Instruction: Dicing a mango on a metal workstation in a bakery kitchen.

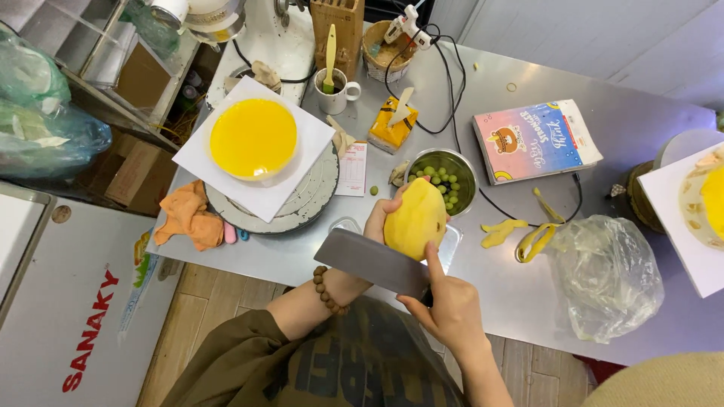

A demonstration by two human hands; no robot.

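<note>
Your right hand [451, 307] grips the handle of a broad cleaver [373, 261], index finger stretched along the blade's back. The blade lies flat across in front of you, its edge against the lower end of a peeled mango [415, 218]. Your left hand [379, 218] is wrapped around the mango from behind, fingers closed on it, holding it up above the steel table [490, 301]. A bead bracelet [326, 290] circles that wrist.

Under the mango sits a clear tray [451, 243]; you cannot tell what it holds. Right of it lie yellow peel strips [520, 235] and a crumpled clear bag [607, 275].

Just beyond the mango stands a steel bowl [445, 177] with small green round fruits in it; one more green fruit [373, 191] lies on the table to its left. Farther left, a yellow-topped cake [253, 139] rests on a white square board on a turntable [302, 207], with an orange cloth [188, 215] beside it.

At the back, a white mug [335, 94] holds a brush, near a small yellow carton [392, 128] and a basket [381, 49]. A pink booklet [532, 142] lies to the right. At the right edge, another cake [709, 200] shows partly.
</note>
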